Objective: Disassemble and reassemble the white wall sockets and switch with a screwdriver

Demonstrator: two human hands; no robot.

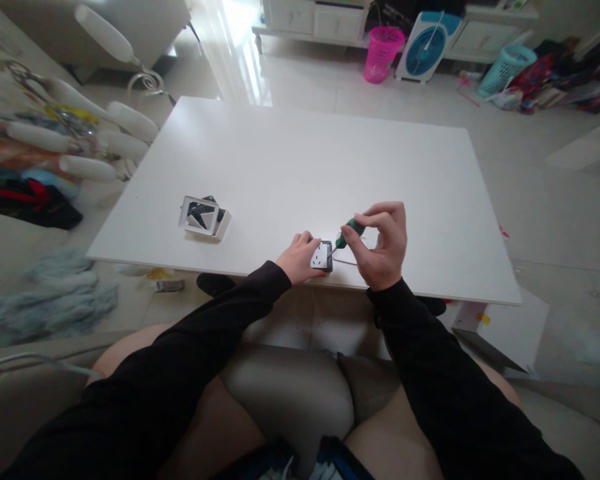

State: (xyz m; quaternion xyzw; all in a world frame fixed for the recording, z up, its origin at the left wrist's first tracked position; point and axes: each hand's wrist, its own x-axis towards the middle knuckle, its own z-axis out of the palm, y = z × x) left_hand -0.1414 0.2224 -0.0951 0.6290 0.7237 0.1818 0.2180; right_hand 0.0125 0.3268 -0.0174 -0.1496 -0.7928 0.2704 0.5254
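At the table's (300, 167) near edge, the left hand (300, 259) grips a white-faced socket (321, 255). The right hand (383, 247) grips a green-handled screwdriver (350, 233), tilted, its tip at the socket's side. A white frame (346, 250) lies flat beside the socket, partly hidden by the right hand.

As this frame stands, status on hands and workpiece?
Left hand steadying socket. Right hand gripping green screwdriver, tip at socket. Nothing visible blocking the screwdriver.

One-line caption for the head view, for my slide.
Left hand steadies a socket on the white table while the right hand holds a green-handled screwdriver to it.
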